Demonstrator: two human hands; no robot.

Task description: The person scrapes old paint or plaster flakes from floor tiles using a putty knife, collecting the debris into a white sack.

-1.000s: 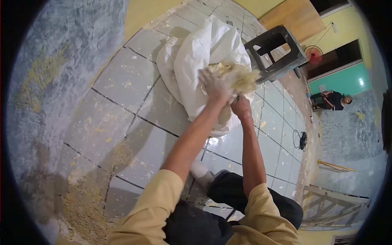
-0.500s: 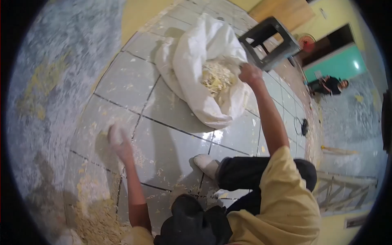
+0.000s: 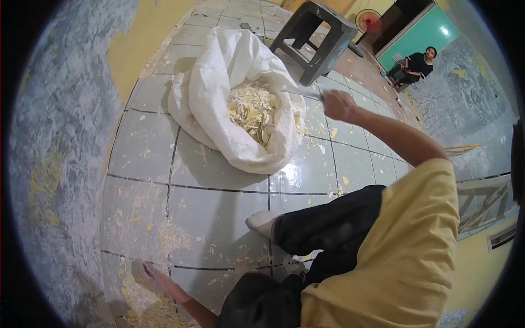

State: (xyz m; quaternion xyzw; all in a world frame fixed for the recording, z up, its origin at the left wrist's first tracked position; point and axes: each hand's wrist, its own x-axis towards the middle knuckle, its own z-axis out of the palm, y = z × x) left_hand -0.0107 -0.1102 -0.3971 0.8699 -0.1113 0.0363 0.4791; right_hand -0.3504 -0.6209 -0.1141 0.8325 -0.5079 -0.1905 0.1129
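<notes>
My right hand (image 3: 339, 105) is closed round a scraper (image 3: 306, 93), its flat pale blade pointing left beside the rim of the white sack (image 3: 210, 76). The sack stands with its mouth rolled open. Inside lie many paint flakes (image 3: 251, 109), cream and yellow. Low at the left, my left hand (image 3: 161, 280) is just above or at the tiled floor, fingers stretched out and nothing seen in them. It is nearest to a heap of paint flakes (image 3: 136, 311) along the wall.
A dark plastic stool (image 3: 314, 41) stands behind the sack. Farther back are a red fan (image 3: 368, 22) and a seated person (image 3: 418, 68). A scraped wall (image 3: 60, 126) borders the left side. Loose flakes dot the tiles (image 3: 219, 213).
My right hand has left the sack's rim and moved right; the scraper now shows in it. My left hand has gone down toward the flake heap. The camera view has shifted.
</notes>
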